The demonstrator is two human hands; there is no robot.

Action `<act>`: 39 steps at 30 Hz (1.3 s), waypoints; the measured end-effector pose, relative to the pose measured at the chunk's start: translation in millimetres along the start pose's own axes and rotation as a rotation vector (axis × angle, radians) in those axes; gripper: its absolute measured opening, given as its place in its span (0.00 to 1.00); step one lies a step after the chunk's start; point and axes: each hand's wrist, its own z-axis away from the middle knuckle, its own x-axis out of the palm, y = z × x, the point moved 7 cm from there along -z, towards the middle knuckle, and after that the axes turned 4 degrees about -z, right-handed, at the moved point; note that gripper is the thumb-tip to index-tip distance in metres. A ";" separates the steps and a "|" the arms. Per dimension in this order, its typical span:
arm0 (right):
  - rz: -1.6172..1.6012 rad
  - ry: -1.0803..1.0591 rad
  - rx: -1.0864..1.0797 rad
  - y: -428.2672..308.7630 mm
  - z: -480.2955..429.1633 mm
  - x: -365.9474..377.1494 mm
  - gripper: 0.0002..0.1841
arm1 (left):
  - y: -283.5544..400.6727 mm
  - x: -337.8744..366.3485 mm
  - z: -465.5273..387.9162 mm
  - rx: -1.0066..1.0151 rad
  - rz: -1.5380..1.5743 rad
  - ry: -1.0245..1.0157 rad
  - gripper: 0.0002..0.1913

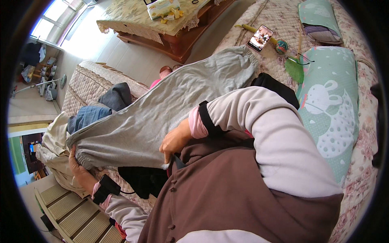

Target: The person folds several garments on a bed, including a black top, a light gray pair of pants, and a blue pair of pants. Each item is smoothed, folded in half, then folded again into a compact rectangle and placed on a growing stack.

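A light grey knit garment (146, 112) with gathered elastic ends stretches diagonally across my lap and the quilted cover, looking like sweatpants. At its lower left end, my left hand (79, 171) grips the gathered edge, with some fingers hidden under the cloth. My right hand (175, 142) pinches the near edge of the garment beside my brown vest (212, 188). Black fabric (142, 180) lies beneath that edge. The garment's far elastic end rests on the floral quilt, close to a phone (260, 38) with its screen lit.
Folded blue denim (91, 117), dark grey cloth (115, 96) and beige clothing (56, 142) lie at left. Right are a green pillow (329, 100), a folded black cloth (275, 88) and a green leaf-shaped item (294, 70). Beyond stands a covered wooden table (176, 42); a slatted rack (76, 215) is lower left.
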 end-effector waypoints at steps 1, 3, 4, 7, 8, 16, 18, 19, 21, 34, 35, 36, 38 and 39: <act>-0.092 0.035 0.048 3.0 -1.6 -3.7 0.20 | -1.2 -0.6 -10.7 -0.048 0.010 -0.019 0.19; -0.244 0.168 0.117 7.8 -4.6 -14.9 0.20 | -3.3 -6.1 -30.3 -0.118 0.028 -0.054 0.19; -0.293 0.293 0.184 12.2 -3.2 -23.2 0.20 | -4.0 -10.9 -38.1 -0.141 0.033 -0.065 0.18; -0.131 -0.208 0.124 1.7 -9.9 6.5 0.20 | -7.0 -21.5 -53.7 -0.171 0.025 -0.108 0.18; -0.309 -0.208 0.209 3.9 -8.5 9.3 0.17 | -9.8 -24.1 -56.0 -0.186 0.048 -0.101 0.18; -0.514 -0.067 0.325 -7.2 6.9 5.6 0.23 | -1.1 -18.6 -49.4 -0.111 -0.063 -0.077 0.19; -0.760 0.032 0.466 5.3 23.4 -8.1 0.24 | 3.4 -18.4 -45.4 -0.088 -0.095 -0.065 0.19; -0.896 0.070 0.478 10.3 33.4 -16.6 0.25 | 3.9 -18.7 -43.3 -0.084 -0.105 -0.063 0.19; -0.615 0.481 0.449 27.7 61.8 -60.3 0.28 | 3.1 -19.3 -39.8 -0.090 -0.089 -0.065 0.19; -0.032 0.592 0.782 -7.6 199.6 -39.8 0.29 | 6.5 11.5 -22.2 -0.087 -0.097 -0.075 0.20; 0.242 0.806 0.784 -16.0 208.9 -56.7 0.29 | 7.8 13.4 -21.3 -0.070 -0.126 -0.061 0.20; 0.258 0.708 0.894 -8.5 209.1 -47.5 0.29 | 8.6 16.1 -20.6 -0.058 -0.128 -0.061 0.21; 0.319 0.535 1.112 -0.8 213.4 -21.9 0.29 | 9.9 19.0 -19.9 -0.050 -0.134 -0.057 0.21; 0.277 0.453 1.078 -2.3 209.8 -6.1 0.29 | 10.0 19.5 -19.6 -0.060 -0.146 -0.052 0.22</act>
